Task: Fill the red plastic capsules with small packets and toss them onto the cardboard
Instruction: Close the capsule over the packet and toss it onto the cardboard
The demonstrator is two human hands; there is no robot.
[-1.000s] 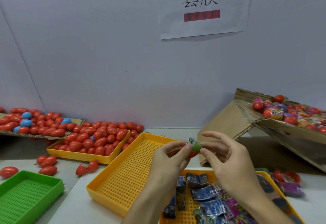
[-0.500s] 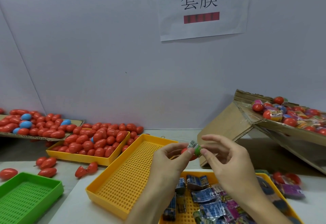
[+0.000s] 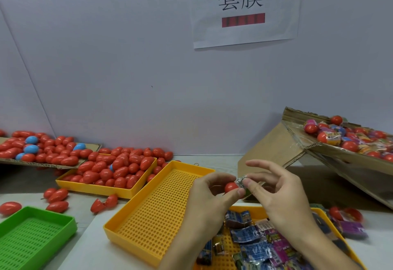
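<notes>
The left hand [image 3: 209,193] holds a red capsule half [image 3: 230,187] between curled fingers and thumb, above the near corner of an empty yellow perforated tray [image 3: 148,223]. The right hand [image 3: 282,195] pinches a small packet [image 3: 241,181] between thumb and forefinger right at the capsule's open mouth, its other fingers spread and lifted. Just below the hands, a second yellow tray [image 3: 251,210] holds a heap of blue and purple packets [image 3: 253,244]. To the left, another yellow tray [image 3: 102,187] is piled with closed red capsules [image 3: 119,169], and a green tray [image 3: 32,233] sits at the near left edge of the surface [image 3: 85,248]. Loose capsules lie between them. Far left, a flat cardboard sheet [image 3: 42,164] carries red and a few blue capsules. At right, a tilted cardboard box [image 3: 297,155] holds capsules and wrapped packets. A paper sign [image 3: 244,10] hangs on the wall.
</notes>
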